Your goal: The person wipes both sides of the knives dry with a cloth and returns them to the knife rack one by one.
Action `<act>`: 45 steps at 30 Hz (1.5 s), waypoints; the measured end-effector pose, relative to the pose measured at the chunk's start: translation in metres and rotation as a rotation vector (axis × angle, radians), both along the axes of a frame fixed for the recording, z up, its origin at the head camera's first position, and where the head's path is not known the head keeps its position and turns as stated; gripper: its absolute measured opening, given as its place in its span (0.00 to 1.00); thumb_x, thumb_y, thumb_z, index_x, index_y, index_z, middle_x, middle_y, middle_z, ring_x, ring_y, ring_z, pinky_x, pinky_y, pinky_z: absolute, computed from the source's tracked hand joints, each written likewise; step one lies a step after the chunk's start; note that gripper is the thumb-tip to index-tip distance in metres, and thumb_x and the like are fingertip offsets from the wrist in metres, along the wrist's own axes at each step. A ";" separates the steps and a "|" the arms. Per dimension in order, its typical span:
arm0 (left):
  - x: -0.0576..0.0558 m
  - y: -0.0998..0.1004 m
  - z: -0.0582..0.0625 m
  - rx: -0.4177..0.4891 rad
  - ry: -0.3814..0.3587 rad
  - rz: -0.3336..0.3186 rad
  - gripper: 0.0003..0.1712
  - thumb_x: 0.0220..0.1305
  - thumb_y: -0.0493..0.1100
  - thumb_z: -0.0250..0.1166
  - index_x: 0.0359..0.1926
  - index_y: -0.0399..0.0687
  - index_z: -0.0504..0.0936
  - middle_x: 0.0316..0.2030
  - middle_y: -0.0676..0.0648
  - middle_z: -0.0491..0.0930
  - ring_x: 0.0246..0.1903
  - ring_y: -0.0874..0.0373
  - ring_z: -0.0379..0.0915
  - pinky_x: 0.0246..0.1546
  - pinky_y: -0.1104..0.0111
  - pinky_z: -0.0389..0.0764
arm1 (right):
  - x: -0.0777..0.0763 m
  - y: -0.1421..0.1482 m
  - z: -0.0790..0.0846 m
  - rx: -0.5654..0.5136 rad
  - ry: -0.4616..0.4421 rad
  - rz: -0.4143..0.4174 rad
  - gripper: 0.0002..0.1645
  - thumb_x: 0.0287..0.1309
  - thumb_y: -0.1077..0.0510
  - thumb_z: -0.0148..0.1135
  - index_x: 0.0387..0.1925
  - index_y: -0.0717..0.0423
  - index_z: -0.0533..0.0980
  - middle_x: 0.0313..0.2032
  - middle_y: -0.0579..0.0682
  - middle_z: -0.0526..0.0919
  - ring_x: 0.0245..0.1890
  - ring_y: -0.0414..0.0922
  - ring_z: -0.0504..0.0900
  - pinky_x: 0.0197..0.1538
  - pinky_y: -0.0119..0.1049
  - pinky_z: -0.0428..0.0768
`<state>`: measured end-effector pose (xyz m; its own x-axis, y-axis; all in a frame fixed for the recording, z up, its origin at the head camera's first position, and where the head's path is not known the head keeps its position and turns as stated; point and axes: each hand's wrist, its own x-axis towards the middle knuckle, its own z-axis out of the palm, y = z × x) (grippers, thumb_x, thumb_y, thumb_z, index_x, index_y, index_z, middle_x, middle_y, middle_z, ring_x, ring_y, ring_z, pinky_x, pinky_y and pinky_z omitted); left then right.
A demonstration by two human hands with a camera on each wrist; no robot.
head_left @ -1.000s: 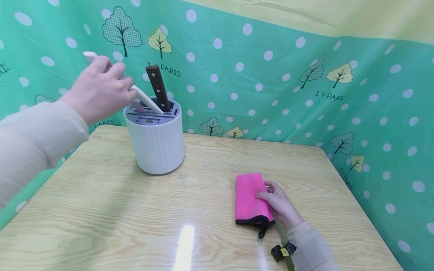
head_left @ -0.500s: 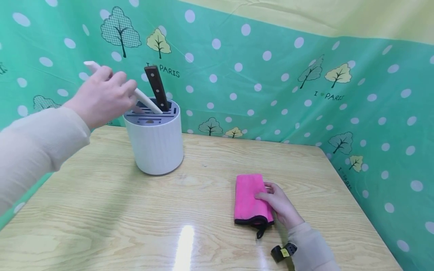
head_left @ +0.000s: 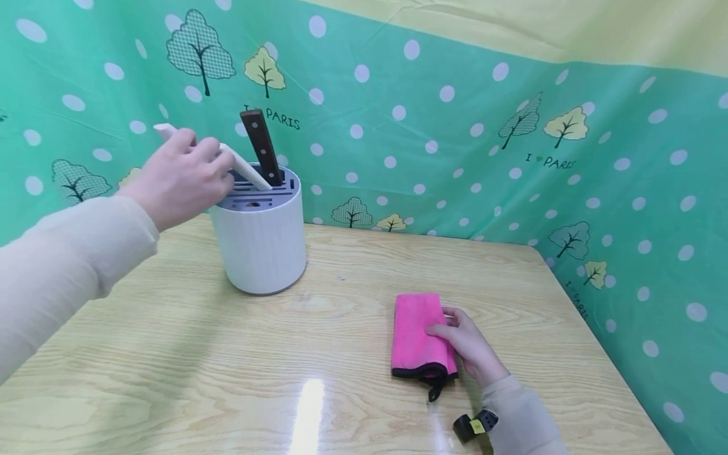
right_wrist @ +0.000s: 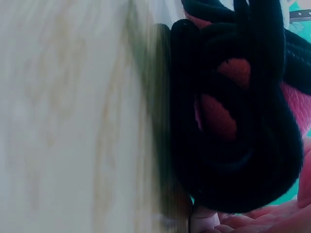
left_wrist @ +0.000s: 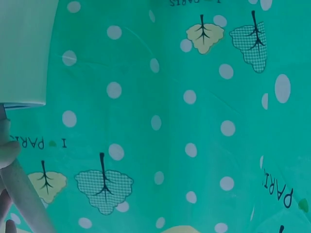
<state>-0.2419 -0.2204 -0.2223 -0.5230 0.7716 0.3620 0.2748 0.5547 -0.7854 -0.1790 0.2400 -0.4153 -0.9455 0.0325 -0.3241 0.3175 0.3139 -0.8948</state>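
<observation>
My left hand point(head_left: 184, 177) grips the white handle point(head_left: 163, 129) of a knife, just above the left side of a round white knife block point(head_left: 261, 246). In the left wrist view, this knife's handle point(left_wrist: 26, 199) points toward the block's slotted top, and the short grey part beyond it meets the rim; the hand hides the blade in the head view. A second white-handled knife point(head_left: 250, 170) and one with a dark brown riveted handle point(head_left: 261, 145) stand tilted in the slots. My right hand point(head_left: 469, 347) holds the right edge of a folded pink cloth point(head_left: 418, 335) on the table.
The wooden table point(head_left: 341, 303) runs back to a green dotted curtain point(head_left: 398, 151) behind and at the right. Black trim point(right_wrist: 238, 179) and a loop of the cloth fill much of the right wrist view. A black wrist strap point(head_left: 478, 424) sits on the right sleeve.
My left hand has moved down and right, closer to the block, and the held knife has sunk with it. My right hand and the cloth stay nearly in place.
</observation>
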 end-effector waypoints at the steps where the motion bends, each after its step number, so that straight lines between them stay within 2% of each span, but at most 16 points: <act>1: 0.000 0.000 -0.001 0.000 0.001 -0.001 0.12 0.42 0.25 0.75 0.26 0.39 0.81 0.33 0.38 0.75 0.30 0.45 0.64 0.33 0.57 0.69 | 0.000 0.000 0.000 -0.003 0.002 -0.001 0.44 0.57 0.60 0.65 0.69 0.69 0.56 0.58 0.67 0.69 0.46 0.48 0.79 0.46 0.34 0.78; 9: -0.003 0.004 -0.008 0.006 0.010 -0.039 0.11 0.45 0.28 0.76 0.26 0.39 0.81 0.33 0.37 0.78 0.32 0.44 0.67 0.33 0.58 0.71 | 0.002 0.000 0.000 -0.025 0.012 -0.005 0.44 0.56 0.61 0.65 0.69 0.71 0.56 0.57 0.67 0.69 0.42 0.46 0.80 0.43 0.33 0.80; 28: -0.006 0.004 -0.010 0.002 0.010 -0.028 0.13 0.44 0.26 0.75 0.27 0.39 0.80 0.34 0.36 0.75 0.35 0.44 0.64 0.35 0.59 0.67 | -0.002 0.003 0.003 -0.015 0.009 0.010 0.47 0.57 0.59 0.65 0.72 0.68 0.53 0.61 0.68 0.67 0.47 0.48 0.79 0.45 0.34 0.78; 30: -0.006 0.003 -0.010 0.001 0.015 -0.027 0.13 0.44 0.26 0.75 0.28 0.39 0.80 0.34 0.36 0.75 0.35 0.44 0.64 0.36 0.58 0.66 | -0.002 0.004 0.004 -0.005 0.010 0.013 0.47 0.57 0.59 0.65 0.72 0.67 0.54 0.63 0.68 0.66 0.50 0.50 0.79 0.47 0.36 0.78; 34: -0.006 0.002 -0.010 0.019 0.022 -0.047 0.14 0.43 0.25 0.75 0.28 0.40 0.79 0.36 0.36 0.75 0.37 0.43 0.66 0.39 0.56 0.69 | -0.002 0.006 0.008 0.009 0.002 0.018 0.47 0.57 0.59 0.65 0.73 0.64 0.53 0.67 0.68 0.63 0.60 0.58 0.73 0.59 0.45 0.75; 38: -0.002 0.001 -0.008 0.099 -0.025 -0.054 0.15 0.44 0.27 0.75 0.30 0.41 0.78 0.39 0.37 0.76 0.40 0.41 0.67 0.44 0.51 0.71 | -0.003 0.008 0.019 0.044 -0.005 0.043 0.48 0.59 0.58 0.62 0.75 0.62 0.50 0.71 0.67 0.58 0.65 0.61 0.67 0.64 0.51 0.69; 42: 0.003 0.002 -0.002 0.249 -0.064 -0.033 0.14 0.52 0.40 0.75 0.35 0.41 0.79 0.38 0.38 0.79 0.41 0.39 0.70 0.45 0.46 0.73 | -0.011 0.012 0.035 0.080 0.029 0.087 0.46 0.64 0.57 0.57 0.75 0.64 0.47 0.72 0.68 0.56 0.66 0.63 0.67 0.65 0.54 0.70; 45: 0.003 0.002 0.001 0.362 -0.054 -0.071 0.16 0.57 0.47 0.70 0.38 0.39 0.79 0.36 0.37 0.80 0.40 0.38 0.71 0.41 0.45 0.73 | -0.018 0.015 0.049 0.119 0.062 0.116 0.46 0.66 0.56 0.55 0.76 0.65 0.45 0.73 0.68 0.54 0.68 0.64 0.64 0.68 0.56 0.66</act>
